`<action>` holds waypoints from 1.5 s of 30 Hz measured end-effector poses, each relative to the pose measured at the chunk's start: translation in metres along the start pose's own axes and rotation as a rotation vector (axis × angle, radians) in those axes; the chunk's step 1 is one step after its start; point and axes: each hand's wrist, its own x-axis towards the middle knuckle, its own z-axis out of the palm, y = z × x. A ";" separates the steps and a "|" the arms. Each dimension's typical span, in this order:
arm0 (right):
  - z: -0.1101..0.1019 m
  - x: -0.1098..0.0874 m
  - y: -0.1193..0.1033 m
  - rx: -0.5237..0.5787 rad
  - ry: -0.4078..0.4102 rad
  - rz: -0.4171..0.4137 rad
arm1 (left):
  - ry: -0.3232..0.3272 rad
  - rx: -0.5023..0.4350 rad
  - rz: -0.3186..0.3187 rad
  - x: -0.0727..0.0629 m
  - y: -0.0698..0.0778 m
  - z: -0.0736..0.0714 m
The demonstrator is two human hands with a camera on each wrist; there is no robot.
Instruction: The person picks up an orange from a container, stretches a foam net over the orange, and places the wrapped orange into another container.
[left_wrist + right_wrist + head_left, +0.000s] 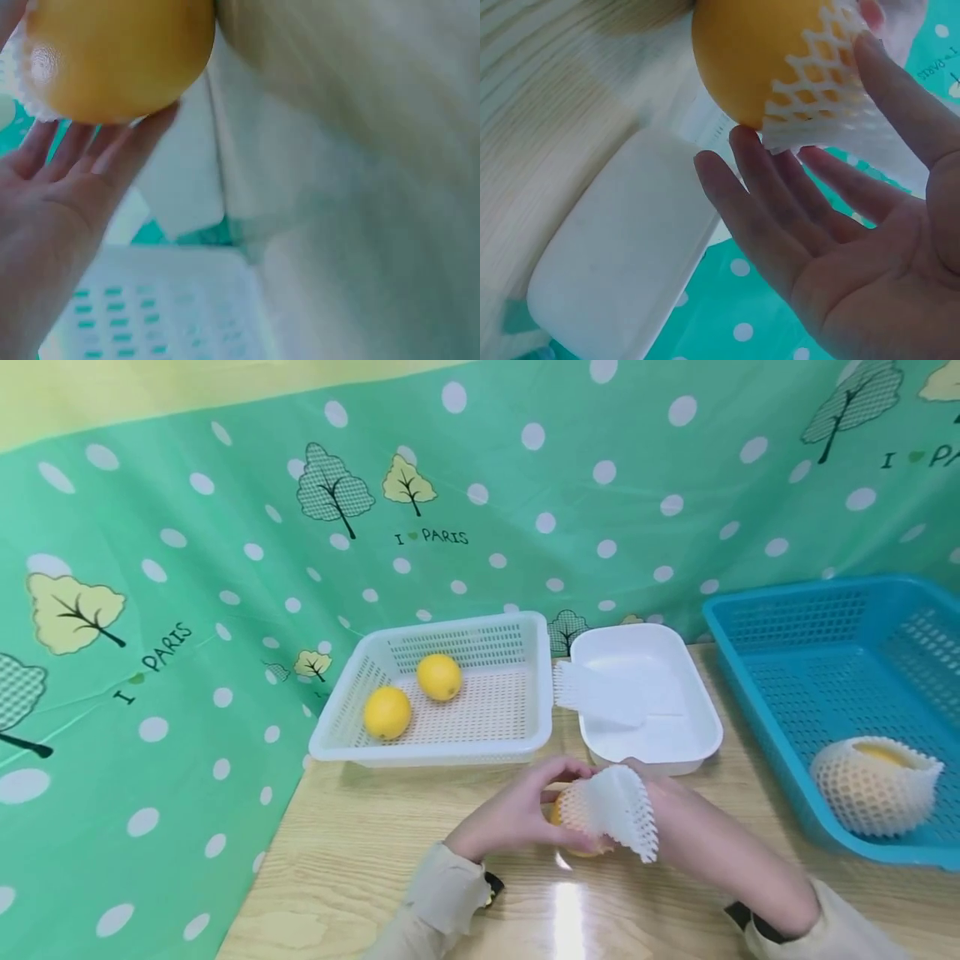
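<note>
Above the wooden table, my left hand (pixel 517 814) holds a yellow-orange fruit that looks like an orange (pixel 742 60), its thumb and fingers spread round the sides. A white foam net sleeve (pixel 618 802) covers one end of the orange, and its loose end sticks up and to the right. The other end of the orange is bare in both wrist views. At the sleeve is my right hand (pixel 855 247), thumb against the mesh and fingertips at its lower edge. In the head view, the sleeve hides most of the right fingers.
A white basket (pixel 442 756) with two bare oranges (pixel 414 697) stands at the back. Beside it, a white tub (pixel 652 735) has a flattened foam sleeve (pixel 600 693) over its left rim. At right, a blue basket (pixel 810 693) contains a sleeved fruit (pixel 873 789).
</note>
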 end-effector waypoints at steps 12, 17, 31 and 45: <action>-0.007 0.003 -0.001 0.325 -0.138 0.215 | -0.050 0.054 -0.026 -0.011 0.001 -0.010; 0.003 0.006 -0.001 0.381 -0.194 0.299 | -0.053 0.017 -0.033 -0.016 -0.004 -0.011; 0.007 0.007 0.002 0.303 -0.085 0.224 | -0.062 -0.082 -0.081 -0.018 -0.004 -0.009; 0.008 0.009 0.001 0.254 -0.003 0.176 | -0.090 -0.052 -0.060 -0.015 -0.002 -0.004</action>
